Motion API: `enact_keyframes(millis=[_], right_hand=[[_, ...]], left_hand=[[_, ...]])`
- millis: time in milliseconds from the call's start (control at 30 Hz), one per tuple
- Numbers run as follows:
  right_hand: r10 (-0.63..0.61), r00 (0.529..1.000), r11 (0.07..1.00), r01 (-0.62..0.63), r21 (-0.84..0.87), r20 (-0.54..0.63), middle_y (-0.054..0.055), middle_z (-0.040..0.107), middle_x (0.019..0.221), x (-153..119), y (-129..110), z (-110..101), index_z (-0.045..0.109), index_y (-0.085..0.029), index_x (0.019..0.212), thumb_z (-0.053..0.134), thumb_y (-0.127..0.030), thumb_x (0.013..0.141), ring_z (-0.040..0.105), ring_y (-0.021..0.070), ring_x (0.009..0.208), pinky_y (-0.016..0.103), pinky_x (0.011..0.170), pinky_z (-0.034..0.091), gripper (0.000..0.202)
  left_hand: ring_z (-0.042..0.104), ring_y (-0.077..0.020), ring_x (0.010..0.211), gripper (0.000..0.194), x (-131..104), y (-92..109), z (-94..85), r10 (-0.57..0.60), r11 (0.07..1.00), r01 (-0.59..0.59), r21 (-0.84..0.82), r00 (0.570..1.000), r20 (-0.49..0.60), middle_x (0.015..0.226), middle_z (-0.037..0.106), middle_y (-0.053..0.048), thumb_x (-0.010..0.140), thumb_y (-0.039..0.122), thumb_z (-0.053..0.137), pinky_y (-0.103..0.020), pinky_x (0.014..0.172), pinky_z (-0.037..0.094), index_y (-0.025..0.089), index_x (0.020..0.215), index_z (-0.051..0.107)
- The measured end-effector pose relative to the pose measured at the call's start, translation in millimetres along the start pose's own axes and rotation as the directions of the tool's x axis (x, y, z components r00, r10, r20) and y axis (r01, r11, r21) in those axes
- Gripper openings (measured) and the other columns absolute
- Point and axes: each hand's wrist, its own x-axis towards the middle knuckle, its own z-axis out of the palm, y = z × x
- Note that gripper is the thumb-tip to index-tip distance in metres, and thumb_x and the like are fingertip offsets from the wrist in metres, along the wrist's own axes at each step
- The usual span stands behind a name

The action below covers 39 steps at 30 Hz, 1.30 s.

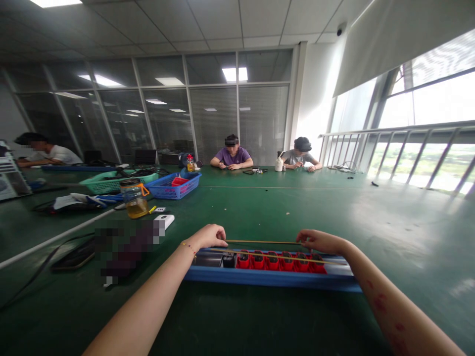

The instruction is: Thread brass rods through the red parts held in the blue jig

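A long blue tray (274,281) lies crosswise on the green table, with a row of red holders (258,261) containing black parts and one black block (229,260) at their left. Just beyond its far side, a thin yellowish stick (263,242) spans between my hands. My left hand (211,236) pinches its left end, and my right hand (315,241) pinches the right end. Another thin stick (274,256) lies lengthwise over the red holders.
Blue basket (174,190), green basket (100,184), jar of amber liquid (134,200), white device (166,221) and dark phone-like object (74,254) are on the left of the green table (252,207). Several people sit at the far side and far left.
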Motion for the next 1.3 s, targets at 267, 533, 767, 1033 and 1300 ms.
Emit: enact_keyframes(millis=[267, 533, 767, 1033, 1300], right_hand=[[-0.026, 0.999, 0.999, 0.027, 0.039, -0.021, 0.006, 0.058, 0.110, -2.9, -8.1, -8.2, 0.057, -0.020, 0.105, 0.050, -0.043, 0.077, 0.051, 0.0228, 0.105, 0.030, 0.088, 0.041, 0.037], [-0.003, 0.985, 0.993, 0.023, -0.113, 0.174, 0.004, 0.066, 0.084, -44.4, -70.6, -39.4, 0.062, -0.019, 0.089, 0.059, -0.048, 0.070, 0.060, 0.0213, 0.078, 0.028, 0.065, 0.046, 0.035], [0.156, 0.957, 0.974, -0.108, -0.199, 0.245, 0.001, 0.066, 0.075, -44.6, -61.9, -30.0, 0.057, -0.019, 0.079, 0.067, -0.029, 0.057, 0.061, 0.0192, 0.064, 0.025, 0.053, 0.044, 0.026], [-0.073, 0.979, 0.997, 0.077, -0.014, 0.191, 0.002, 0.060, 0.076, -60.7, -78.7, -51.7, 0.062, -0.019, 0.095, 0.043, -0.043, 0.082, 0.052, 0.0144, 0.065, 0.022, 0.055, 0.041, 0.033], [-0.003, 0.999, 1.000, 0.005, 0.029, -0.049, 0.002, 0.052, 0.067, -59.1, -35.0, -60.5, 0.063, -0.018, 0.101, 0.040, -0.054, 0.082, 0.049, 0.0162, 0.066, 0.025, 0.058, 0.042, 0.047]], left_hand=[[0.059, -0.0132, 0.070, 0.020, 0.0, -2.8, 1.0, 0.019, 0.999, -0.018, 0.042, 0.999, -0.038, 0.076, 0.066, 0.001, 0.070, 0.037, 0.056, -0.019, 0.059, 0.039, 0.021, 0.078, 0.064], [0.058, -0.0121, 0.070, 0.016, 0.4, -3.1, 2.0, 0.038, 0.997, -0.033, 0.074, 0.997, -0.060, 0.078, 0.065, 0.001, 0.072, 0.029, 0.052, -0.019, 0.060, 0.040, 0.022, 0.082, 0.064], [0.058, -0.0119, 0.069, 0.015, -0.3, -1.5, 1.0, 0.042, 0.995, -0.035, 0.090, 0.997, -0.069, 0.077, 0.065, 0.001, 0.072, 0.026, 0.053, -0.019, 0.061, 0.040, 0.022, 0.082, 0.064], [0.059, -0.0129, 0.073, 0.017, -1.6, 0.4, -0.4, 0.031, 0.997, -0.026, 0.072, 0.997, -0.071, 0.081, 0.066, 0.000, 0.072, 0.027, 0.052, -0.019, 0.063, 0.041, 0.022, 0.082, 0.065], [0.062, -0.0129, 0.073, 0.028, 1.5, -2.3, 1.0, -0.028, 1.000, 0.028, 0.001, 0.994, -0.105, 0.082, 0.067, -0.001, 0.081, 0.031, 0.037, -0.020, 0.064, 0.043, 0.021, 0.091, 0.061]])
